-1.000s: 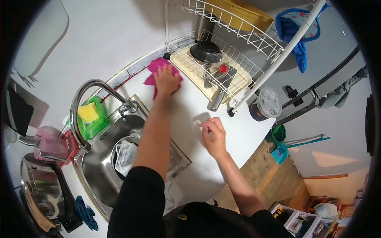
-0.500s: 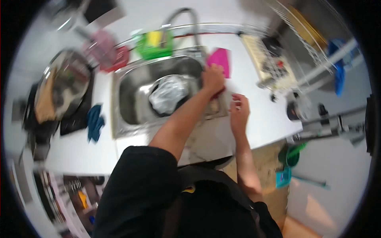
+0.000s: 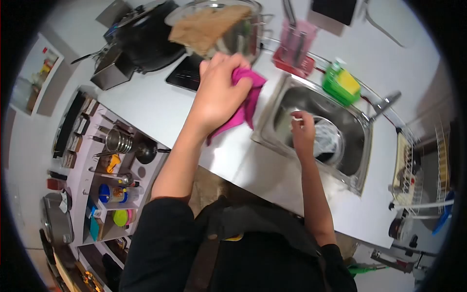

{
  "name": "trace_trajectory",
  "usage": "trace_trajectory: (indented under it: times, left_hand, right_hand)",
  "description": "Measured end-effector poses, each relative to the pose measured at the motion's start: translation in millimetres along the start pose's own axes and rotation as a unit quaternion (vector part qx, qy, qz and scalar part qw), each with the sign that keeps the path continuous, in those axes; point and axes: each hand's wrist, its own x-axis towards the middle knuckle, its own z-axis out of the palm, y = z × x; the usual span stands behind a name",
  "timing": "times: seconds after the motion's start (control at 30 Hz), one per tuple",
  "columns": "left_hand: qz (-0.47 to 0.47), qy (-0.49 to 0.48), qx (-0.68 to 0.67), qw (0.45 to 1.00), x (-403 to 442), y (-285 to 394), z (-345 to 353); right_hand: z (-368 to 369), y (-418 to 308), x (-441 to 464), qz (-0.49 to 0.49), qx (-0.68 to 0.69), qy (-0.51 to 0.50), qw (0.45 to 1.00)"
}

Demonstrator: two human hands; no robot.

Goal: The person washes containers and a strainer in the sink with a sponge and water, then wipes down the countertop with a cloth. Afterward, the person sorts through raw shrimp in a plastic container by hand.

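Across the middle of the frame runs the white counter (image 3: pixel 160 104), with an open shelf unit (image 3: pixel 86 170) filling much of the lower left. Right of centre, the steel sink (image 3: pixel 357 146) is set into the counter, and a bowl inside it contains crumpled whitish plastic (image 3: pixel 327 136). At the upper left sits a big black pot (image 3: pixel 148 41); beside it, at top centre, a steel pot (image 3: pixel 250 41) has a brown sheet-like piece (image 3: pixel 206 29) lying over it. A black flat panel (image 3: pixel 182 77) rests on the counter below them.

The left hand (image 3: pixel 221 92) is above the counter, just left of the frame's centre, bent fingers closing on a magenta cloth (image 3: pixel 248 100). The cloth is bunched between thumb and fingers and spills out on the thumb side, one fold rising past the thumb to the right, a longer corner trailing down below the palm. Whether the fingertips touch the steel pot I cannot tell. The right hand (image 3: pixel 303 129) hangs over the near left part of the sink, its fingers loosely bent and parted, well apart from the cloth. Toward the upper right, a green holder (image 3: pixel 335 90) stands at the sink's back edge, a yellow sponge (image 3: pixel 348 82) sitting in it
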Motion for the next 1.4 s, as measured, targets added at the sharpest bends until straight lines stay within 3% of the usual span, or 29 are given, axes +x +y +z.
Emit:
trace_trajectory:
  times: [0.03,0.07,0.1,0.13,0.17,0.2,0.23,0.3,0.37,0.4,0.5,0.53,0.57,0.67,0.73,0.83,0.9,0.93,1.0,1.07,1.13,1.23,1.27,1.3,1.33,1.4]
  left_hand:
    - [-0.034,0.006,0.043,0.998,-13.2,-23.8,-11.3]
    - [0.021,-0.076,0.069,0.994,-25.8,-54.9,-24.2]
    - [0.010,-0.164,0.019,0.986,-44.1,-83.9,-27.0]
    - [-0.090,-0.272,0.025,0.958,-68.3,-110.6,-23.0]
    - [-0.061,-0.252,0.073,0.963,-99.0,-145.3,-9.7]
    - [-0.114,-0.315,0.147,0.931,-108.7,-151.8,-11.0]
    - [-0.129,-0.304,0.120,0.936,-130.7,-177.0,-0.9]
    - [-0.062,-0.224,0.158,0.960,-162.1,-221.5,-2.1]
    - [-0.085,-0.194,0.233,0.949,-162.4,-260.6,-28.4]
    - [-0.131,-0.202,0.279,0.930,-156.9,-286.3,-49.6]
    - [-0.237,-0.070,0.380,0.891,-169.8,-399.1,-118.2]
    - [-0.249,-0.076,0.520,0.814,-174.2,-444.5,-141.2]
    - [-0.317,-0.064,0.512,0.796,-163.6,-473.7,-167.1]
    - [-0.311,0.018,0.556,0.771,-143.0,-584.4,-211.9]
    - [-0.386,0.021,0.489,0.782,-114.9,-631.9,-224.0]
    - [-0.419,-0.034,0.450,0.788,-70.8,-634.9,-202.6]
    - [-0.306,0.003,0.451,0.838,-72.5,-608.5,-148.6]
    - [-0.207,0.007,0.431,0.878,-72.6,-570.7,-128.1]
    - [-0.125,0.052,0.330,0.934,-85.4,-466.4,-78.4]
    - [-0.095,-0.074,0.268,0.956,-111.1,-371.9,-49.1]
    - [-0.158,-0.132,0.147,0.968,-132.1,-312.5,-58.8]
    - [-0.185,-0.099,0.216,0.954,-129.7,-367.1,-104.2]
    - [-0.217,-0.025,0.226,0.950,-133.9,-404.9,-119.9]
    - [-0.222,-0.058,0.273,0.934,-126.1,-442.0,-151.8]
    - [-0.271,-0.036,0.386,0.881,-128.8,-487.7,-171.8]
    - [-0.348,-0.031,0.487,0.800,-134.3,-584.4,-206.7]
  right_hand:
    - [25.3,-11.6,1.4,-0.032,-0.027,-0.041,0.998]
    - [51.5,-9.7,4.5,-0.051,-0.044,-0.049,0.997]
    - [77.1,-3.4,8.1,-0.070,-0.060,-0.057,0.994]
    - [99.0,-1.4,11.6,-0.086,-0.074,-0.048,0.992]
    - [118.5,1.0,14.5,-0.103,-0.088,-0.040,0.990]
    - [136.2,2.4,17.8,-0.118,-0.101,-0.030,0.987]
    - [150.5,4.2,19.4,-0.083,-0.102,-0.033,0.991]
    - [173.7,5.5,22.8,-0.062,-0.158,-0.033,0.985]
    - [185.3,-7.0,25.0,0.004,-0.189,-0.048,0.981]
    - [188.5,-5.9,24.1,0.001,-0.203,-0.035,0.979]
    - [198.2,-11.8,24.7,0.032,-0.231,-0.019,0.972]
    - [200.1,-15.3,26.6,0.046,-0.239,-0.013,0.970]
    - [202.2,-17.7,28.1,0.044,-0.234,0.001,0.971]
    - [202.0,-14.9,28.9,0.039,-0.269,0.004,0.962]
    - [199.1,-20.1,33.2,0.101,-0.253,-0.033,0.962]
    - [198.3,-17.1,30.8,0.112,-0.242,-0.004,0.964]
    - [195.3,4.0,33.2,0.107,-0.237,0.031,0.965]
    - [191.9,15.7,32.6,0.117,-0.198,0.058,0.972]
    - [179.1,38.0,34.5,0.122,-0.163,0.066,0.977]
    - [171.1,50.1,34.9,0.085,-0.093,0.089,0.988]
    - [166.9,31.5,32.7,0.121,-0.049,0.116,0.985]
    - [130.4,30.3,31.6,0.070,-0.090,0.141,0.983]
    - [126.1,9.2,27.4,0.087,-0.063,0.161,0.981]
    - [111.5,2.1,22.5,0.114,-0.049,0.186,0.975]
    - [97.3,-5.9,17.4,0.100,-0.043,0.207,0.972]
    - [61.3,-4.7,3.4,0.047,-0.024,0.228,0.972]
